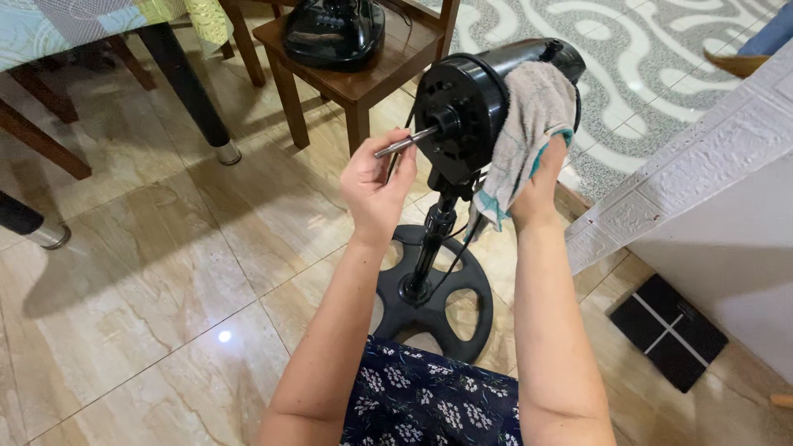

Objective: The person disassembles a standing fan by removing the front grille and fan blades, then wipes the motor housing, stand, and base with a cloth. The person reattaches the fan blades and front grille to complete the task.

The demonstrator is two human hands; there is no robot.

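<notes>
While the left hand pinches the metal shaft of the fan motor, the right hand presses a cloth against its housing. Bare floor lies left of the hands; a white wall edge crowds the right.

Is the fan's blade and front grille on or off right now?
Off. The motor housing shows a bare metal shaft, held by the left hand; the right hand presses a cloth on it.
</notes>
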